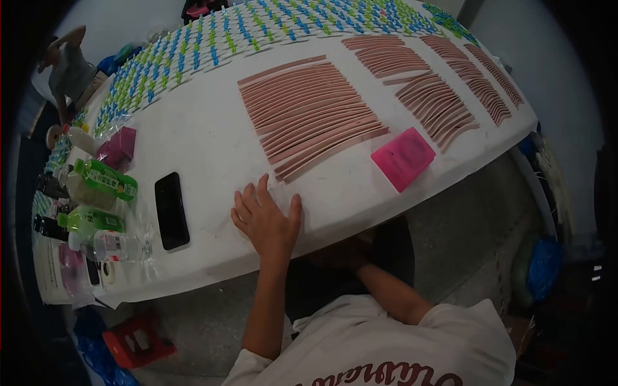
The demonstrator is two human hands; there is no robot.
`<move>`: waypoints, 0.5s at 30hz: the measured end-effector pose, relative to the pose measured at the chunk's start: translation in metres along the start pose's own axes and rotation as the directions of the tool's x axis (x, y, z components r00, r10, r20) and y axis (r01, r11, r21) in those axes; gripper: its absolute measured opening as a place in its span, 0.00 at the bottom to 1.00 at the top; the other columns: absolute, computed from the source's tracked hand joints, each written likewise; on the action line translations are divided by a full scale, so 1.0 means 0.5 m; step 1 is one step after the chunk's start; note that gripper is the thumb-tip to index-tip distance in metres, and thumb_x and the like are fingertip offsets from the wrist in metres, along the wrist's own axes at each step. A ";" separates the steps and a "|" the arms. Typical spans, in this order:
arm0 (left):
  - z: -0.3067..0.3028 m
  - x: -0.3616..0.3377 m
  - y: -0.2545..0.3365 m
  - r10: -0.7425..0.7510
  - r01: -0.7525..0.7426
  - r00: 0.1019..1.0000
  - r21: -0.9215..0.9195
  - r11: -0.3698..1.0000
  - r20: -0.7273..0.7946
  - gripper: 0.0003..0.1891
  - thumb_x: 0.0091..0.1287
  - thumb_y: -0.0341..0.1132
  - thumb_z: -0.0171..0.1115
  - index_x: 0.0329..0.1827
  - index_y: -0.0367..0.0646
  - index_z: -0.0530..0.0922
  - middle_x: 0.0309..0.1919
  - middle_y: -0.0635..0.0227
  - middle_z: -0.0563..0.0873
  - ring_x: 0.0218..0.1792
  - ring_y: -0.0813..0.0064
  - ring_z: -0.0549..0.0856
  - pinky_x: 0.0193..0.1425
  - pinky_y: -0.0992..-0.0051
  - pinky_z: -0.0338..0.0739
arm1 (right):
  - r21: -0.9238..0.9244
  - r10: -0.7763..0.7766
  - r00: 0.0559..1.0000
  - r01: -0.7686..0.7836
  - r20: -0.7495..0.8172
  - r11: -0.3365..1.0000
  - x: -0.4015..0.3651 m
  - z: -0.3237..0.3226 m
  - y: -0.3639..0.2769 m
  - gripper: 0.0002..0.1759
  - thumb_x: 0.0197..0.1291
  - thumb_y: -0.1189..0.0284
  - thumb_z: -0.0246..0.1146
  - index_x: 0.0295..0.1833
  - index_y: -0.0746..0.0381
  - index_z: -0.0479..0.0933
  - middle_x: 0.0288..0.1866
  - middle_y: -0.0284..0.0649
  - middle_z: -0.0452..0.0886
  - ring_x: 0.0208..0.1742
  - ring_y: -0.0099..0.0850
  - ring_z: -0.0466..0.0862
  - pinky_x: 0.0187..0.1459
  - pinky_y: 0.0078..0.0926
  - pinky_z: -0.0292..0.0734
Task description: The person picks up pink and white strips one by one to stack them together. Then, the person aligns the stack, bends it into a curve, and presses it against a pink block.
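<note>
My left hand (265,217) rests near the table's front edge, fingers spread, with nothing in it. Just beyond its fingertips lies a long row of thin pinkish-brown strips (309,112), set side by side. Low beside the table edge, in shadow, is my right hand (344,252); its fingers are too dark to make out. A bright pink block (403,159) sits to the right of the strips, apart from both hands. To the left of my left hand lies a black phone (172,211).
More strips (438,109) lie in rows at the right. Blue and green clips (257,29) cover the far side. Bottles (106,180) crowd the left end of the white table (199,122). A person (72,71) is at the far left. A red stool (138,341) stands below.
</note>
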State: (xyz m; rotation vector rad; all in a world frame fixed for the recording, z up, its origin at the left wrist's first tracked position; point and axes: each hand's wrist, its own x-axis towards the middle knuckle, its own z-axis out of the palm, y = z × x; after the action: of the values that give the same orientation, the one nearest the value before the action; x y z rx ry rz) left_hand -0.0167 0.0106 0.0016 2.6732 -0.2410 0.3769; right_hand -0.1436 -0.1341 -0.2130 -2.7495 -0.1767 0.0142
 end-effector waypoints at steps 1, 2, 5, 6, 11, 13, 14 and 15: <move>-0.003 -0.001 -0.006 0.025 -0.024 1.000 -0.010 1.000 0.018 0.39 0.66 0.55 0.71 0.77 0.47 0.70 0.74 0.49 0.69 0.79 0.42 0.61 0.82 0.39 0.48 | -0.228 -0.149 0.982 0.120 -0.114 0.966 -0.004 -0.036 -0.016 0.37 0.71 0.43 0.60 0.77 0.54 0.74 0.79 0.46 0.75 0.77 0.48 0.74 0.72 0.50 0.72; -0.004 0.000 -0.011 0.038 -0.037 0.999 -0.011 0.999 0.021 0.39 0.66 0.55 0.71 0.77 0.47 0.70 0.74 0.49 0.69 0.79 0.42 0.61 0.82 0.39 0.48 | -0.227 -0.139 0.983 0.108 -0.122 0.968 -0.002 -0.079 -0.032 0.37 0.71 0.43 0.60 0.77 0.54 0.74 0.79 0.46 0.75 0.77 0.48 0.74 0.72 0.50 0.72; 0.003 -0.008 -0.013 0.039 -0.039 0.999 -0.035 0.999 0.012 0.39 0.67 0.54 0.70 0.77 0.47 0.70 0.74 0.49 0.69 0.79 0.41 0.61 0.82 0.39 0.48 | 0.349 0.095 0.957 -0.191 0.275 0.918 -0.023 -0.172 -0.040 0.33 0.73 0.45 0.57 0.68 0.59 0.79 0.68 0.50 0.82 0.70 0.48 0.79 0.72 0.48 0.73; 0.005 -0.009 -0.014 0.044 -0.044 0.999 -0.028 0.999 -0.004 0.38 0.67 0.54 0.70 0.77 0.47 0.70 0.74 0.49 0.69 0.80 0.41 0.61 0.82 0.39 0.48 | 0.272 0.025 0.981 -0.078 0.194 0.959 -0.038 -0.180 -0.033 0.27 0.73 0.50 0.59 0.62 0.61 0.82 0.60 0.51 0.84 0.63 0.48 0.82 0.65 0.47 0.77; 0.002 -0.011 -0.023 0.051 -0.052 0.998 -0.051 0.997 -0.025 0.37 0.66 0.53 0.70 0.75 0.46 0.72 0.74 0.51 0.71 0.80 0.42 0.62 0.82 0.40 0.49 | 0.183 0.040 0.817 0.081 -0.575 0.980 -0.100 -0.336 -0.011 0.04 0.68 0.75 0.66 0.42 0.65 0.84 0.35 0.46 0.85 0.34 0.39 0.86 0.37 0.35 0.80; 0.005 -0.008 -0.025 0.042 -0.045 0.998 -0.063 0.997 -0.049 0.37 0.66 0.53 0.70 0.74 0.45 0.73 0.73 0.52 0.72 0.79 0.44 0.63 0.83 0.41 0.49 | 0.183 0.150 0.556 0.003 -0.817 0.983 -0.109 -0.398 0.010 0.03 0.68 0.77 0.66 0.40 0.65 0.83 0.30 0.43 0.83 0.28 0.34 0.83 0.33 0.31 0.76; 0.005 -0.007 -0.024 0.035 -0.040 0.998 -0.080 0.996 -0.059 0.37 0.66 0.53 0.70 0.74 0.45 0.73 0.73 0.52 0.72 0.79 0.44 0.63 0.83 0.41 0.49 | 0.217 0.217 0.456 -0.052 -0.863 0.975 -0.119 -0.429 0.030 0.04 0.70 0.77 0.65 0.41 0.65 0.83 0.30 0.41 0.83 0.28 0.30 0.82 0.33 0.28 0.76; 0.005 -0.007 -0.024 0.020 -0.024 0.998 -0.081 0.996 -0.054 0.36 0.66 0.53 0.70 0.74 0.45 0.73 0.73 0.53 0.73 0.79 0.45 0.63 0.83 0.43 0.50 | 0.200 0.198 0.458 -0.046 -0.867 0.979 -0.120 -0.458 0.051 0.04 0.70 0.77 0.65 0.41 0.65 0.83 0.30 0.41 0.83 0.28 0.30 0.82 0.33 0.28 0.76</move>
State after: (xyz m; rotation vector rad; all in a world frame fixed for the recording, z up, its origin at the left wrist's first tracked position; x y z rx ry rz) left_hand -0.0167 0.0210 -0.0062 2.5786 -0.2637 0.4355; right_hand -0.1923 -0.2508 -0.0115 -2.2284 0.3138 -1.3015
